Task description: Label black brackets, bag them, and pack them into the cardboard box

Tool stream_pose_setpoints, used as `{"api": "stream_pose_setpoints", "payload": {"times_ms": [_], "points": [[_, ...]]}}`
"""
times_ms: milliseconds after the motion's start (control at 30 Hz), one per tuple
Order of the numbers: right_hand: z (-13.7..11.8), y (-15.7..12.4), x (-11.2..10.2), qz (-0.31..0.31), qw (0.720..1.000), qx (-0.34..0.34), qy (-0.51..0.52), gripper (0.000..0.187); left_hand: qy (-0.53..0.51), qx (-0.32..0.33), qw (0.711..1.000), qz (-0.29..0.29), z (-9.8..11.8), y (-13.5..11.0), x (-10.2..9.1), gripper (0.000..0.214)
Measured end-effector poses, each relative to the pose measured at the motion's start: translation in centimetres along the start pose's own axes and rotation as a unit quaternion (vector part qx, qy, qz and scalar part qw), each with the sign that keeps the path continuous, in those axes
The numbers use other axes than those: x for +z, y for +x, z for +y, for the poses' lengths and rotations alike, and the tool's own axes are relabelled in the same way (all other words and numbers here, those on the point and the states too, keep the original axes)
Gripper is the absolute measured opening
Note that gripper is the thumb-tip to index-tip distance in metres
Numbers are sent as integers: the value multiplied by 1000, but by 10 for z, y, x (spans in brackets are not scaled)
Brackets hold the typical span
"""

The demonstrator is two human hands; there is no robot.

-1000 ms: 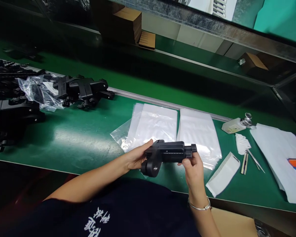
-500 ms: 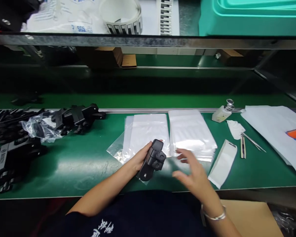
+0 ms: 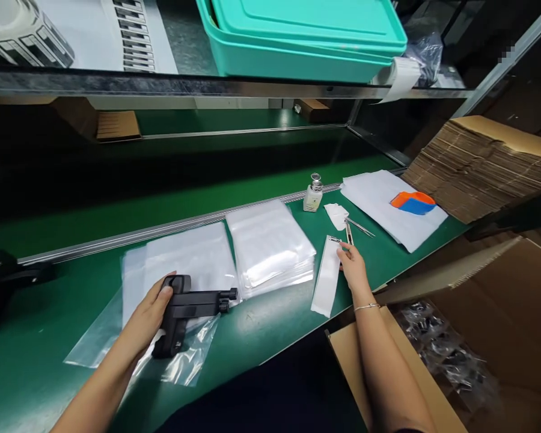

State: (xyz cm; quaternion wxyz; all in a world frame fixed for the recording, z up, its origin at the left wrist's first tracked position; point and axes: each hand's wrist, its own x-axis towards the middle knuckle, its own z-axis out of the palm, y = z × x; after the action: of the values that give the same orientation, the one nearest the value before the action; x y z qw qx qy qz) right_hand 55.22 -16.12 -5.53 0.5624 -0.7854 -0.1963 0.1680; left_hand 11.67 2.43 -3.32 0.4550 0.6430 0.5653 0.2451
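Observation:
My left hand point(image 3: 151, 316) is wrapped round a black plastic bracket-like device point(image 3: 193, 305), which has a long arm and two round knobs at its right end. A clear plastic bag point(image 3: 189, 355) hangs under the device, over the front of the left stack of clear bags point(image 3: 184, 249). My right hand point(image 3: 352, 264) pinches the upper right edge of a white strip of label backing paper point(image 3: 327, 282), beside a small black-printed label at its top. The fingertips partly cover that corner. Just behind are a utility knife point(image 3: 348, 231) and tweezers point(image 3: 360, 227).
Another stack of clear bags point(image 3: 273, 246) lies mid-bench. Farther back stand a pump bottle point(image 3: 313, 195) and a folded white wipe point(image 3: 336, 214). White sheets point(image 3: 374, 198) and flattened cardboard point(image 3: 482, 168) are at right. An open carton point(image 3: 500, 313) sits below the bench edge.
The view has swung right. My right hand has moved from beside the clear bags to the label strip and closed on its edge. The device in my left hand has turned, its arm pointing right.

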Motion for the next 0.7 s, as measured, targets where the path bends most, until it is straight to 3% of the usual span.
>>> {"api": "stream_pose_setpoints", "payload": {"times_ms": [133, 200, 267, 300, 367, 433, 467, 567, 700], "points": [[-11, -5, 8, 13, 998, -43, 37, 47, 91, 25, 995, 20, 11, -3, -4, 67], [-21, -24, 12, -6, 995, -82, 64, 44, 157, 58, 983, 76, 25, -9, -2, 64], [-32, -52, 19, -44, 986, -129, 95, 38, 150, 93, 980, 96, 44, -20, 7, 60], [-37, -68, 24, -66, 981, -148, 104, 34, 117, 108, 985, 72, 55, -27, 16, 56], [-46, -99, 34, -115, 971, -181, 103, 29, 24, 147, 988, -49, 77, -42, 38, 51], [-52, -125, 42, -168, 958, -214, 91, 26, -73, 159, 965, -197, 97, -54, 65, 55], [-55, -134, 45, -190, 951, -229, 85, 25, -126, 159, 948, -245, 105, -58, 77, 59], [-60, -147, 49, -219, 938, -259, 75, 28, -235, 115, 924, -277, 120, -63, 104, 46], [-67, -140, 43, -156, 937, -310, 46, 29, -242, 91, 933, -251, 123, -64, 113, 26]]}}
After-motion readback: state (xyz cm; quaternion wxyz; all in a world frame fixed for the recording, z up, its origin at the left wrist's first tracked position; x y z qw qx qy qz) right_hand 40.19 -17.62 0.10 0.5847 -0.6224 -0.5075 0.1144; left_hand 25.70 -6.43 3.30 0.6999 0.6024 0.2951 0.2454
